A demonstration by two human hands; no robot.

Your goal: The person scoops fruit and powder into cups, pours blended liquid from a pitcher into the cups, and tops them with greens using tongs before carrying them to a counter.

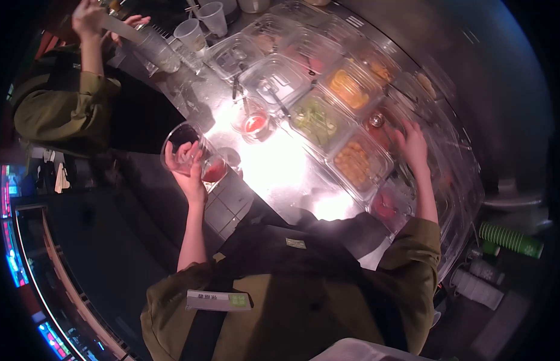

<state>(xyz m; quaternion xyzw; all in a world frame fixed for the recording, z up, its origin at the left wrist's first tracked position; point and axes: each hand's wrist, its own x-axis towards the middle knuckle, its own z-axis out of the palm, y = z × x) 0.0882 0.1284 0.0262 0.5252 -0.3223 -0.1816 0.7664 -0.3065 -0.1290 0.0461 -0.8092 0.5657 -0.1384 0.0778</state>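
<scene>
My left hand [189,161] is wrapped round a clear cup [179,133], held tilted beside the steel counter. Red contents [214,171] lie at the cup's lower end. My right hand [413,146] reaches over a clear container of red food [382,133], its fingers bent; whatever they grip is hard to make out. A round metal utensil head [376,121] shows in that container, left of my fingers. Close by are a container of green pieces [314,120] and one of tan, round pieces [354,162].
A glass with red contents [253,123] stands on the steel counter [271,168]. Behind are a container of orange slices [347,88] and plastic cups [212,19]. A co-worker's hand [88,21] is at upper left. Stacked green cups [510,239] lie at right.
</scene>
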